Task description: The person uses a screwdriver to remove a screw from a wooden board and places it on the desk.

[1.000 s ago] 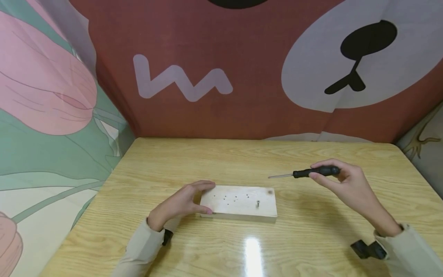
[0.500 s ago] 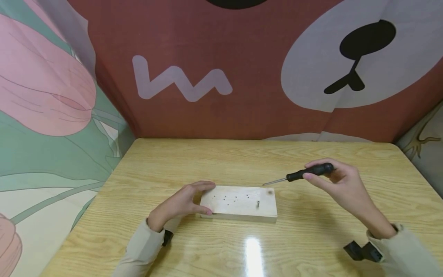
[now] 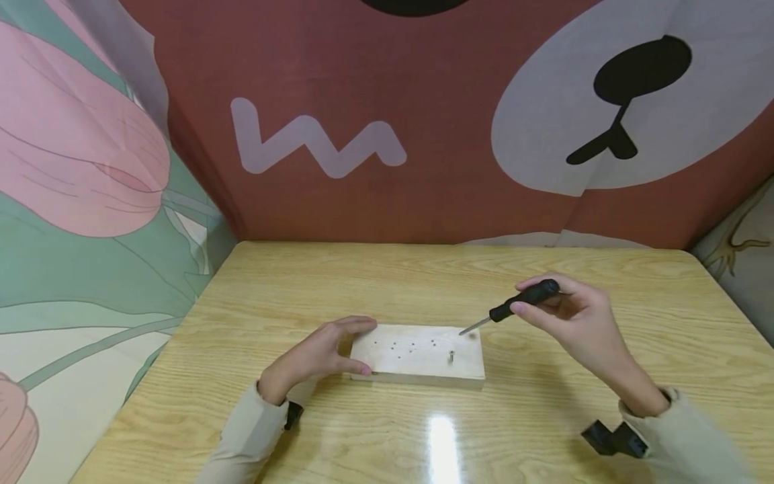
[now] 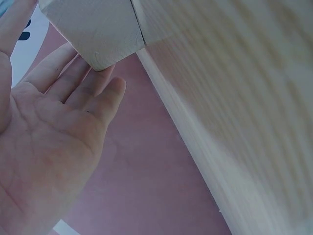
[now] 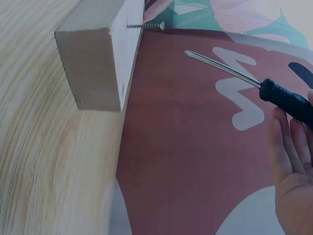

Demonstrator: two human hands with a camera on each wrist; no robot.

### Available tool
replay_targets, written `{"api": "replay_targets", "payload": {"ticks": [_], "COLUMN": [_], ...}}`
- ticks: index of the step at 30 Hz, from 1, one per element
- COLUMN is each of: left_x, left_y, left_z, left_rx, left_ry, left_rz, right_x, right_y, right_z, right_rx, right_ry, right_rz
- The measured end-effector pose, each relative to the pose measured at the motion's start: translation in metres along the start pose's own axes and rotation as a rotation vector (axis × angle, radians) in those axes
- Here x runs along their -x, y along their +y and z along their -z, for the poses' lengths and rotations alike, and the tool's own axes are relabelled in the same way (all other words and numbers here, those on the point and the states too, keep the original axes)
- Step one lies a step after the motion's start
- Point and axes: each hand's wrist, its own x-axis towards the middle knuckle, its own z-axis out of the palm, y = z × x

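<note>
A pale wooden block (image 3: 417,366) lies flat on the table, with several small holes in its top. One screw (image 5: 149,26) stands up from the block near its right end, its head clear of the wood. My left hand (image 3: 323,349) grips the block's left end, thumb on the near side and fingers on the far side. In my right hand (image 3: 571,319) is a black-handled screwdriver (image 3: 525,300), pinched between thumb and fingers. Its metal shaft slants down to the left. In the right wrist view the screwdriver's tip hangs apart from the screw's head.
The wood-grain table (image 3: 314,282) extends on all sides of the block. Behind it hangs a reddish-brown cloth (image 3: 435,202) with a cartoon print. A dark knot or burn mark (image 3: 472,336) shows at the block's far right corner.
My right hand has moved left with the screwdriver, whose tip has tilted downward and come nearer the screw. The left hand and the block have stayed in place.
</note>
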Motion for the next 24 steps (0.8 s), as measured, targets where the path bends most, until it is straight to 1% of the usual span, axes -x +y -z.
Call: {"api": "replay_targets", "payload": {"ticks": [7,10,12,15,18,22,24], "left_x": [0.0,-0.001,-0.002,-0.001,0.0,0.0,0.001], "left_y": [0.0,0.0,0.0,-0.001,-0.001,-0.001,-0.001], "left_z": [0.001,0.001,0.0,-0.001,-0.001,-0.001,-0.001], "left_rx": [-0.006,-0.002,0.008,0.01,0.007,0.004,0.007], "left_ry": [-0.005,-0.008,-0.012,-0.019,-0.015,-0.006,-0.006], "left_rz": [0.0,-0.006,-0.009,-0.014,-0.01,-0.012,-0.008], "right_x": [-0.001,-0.001,-0.001,-0.001,-0.003,-0.005,-0.005], "right_y": [-0.001,-0.001,0.0,0.001,0.0,-0.002,-0.003], "right_z": [-0.012,-0.017,-0.019,-0.023,-0.026,-0.029,-0.03], "right_rx": [-0.112,-0.191,-0.215,-0.211,-0.188,-0.192,-0.164], "right_ry": [0.048,0.071,0.076,0.077,0.069,0.051,0.038], "right_rz": [0.024,0.052,0.075,0.093,0.092,0.099,0.086]}}
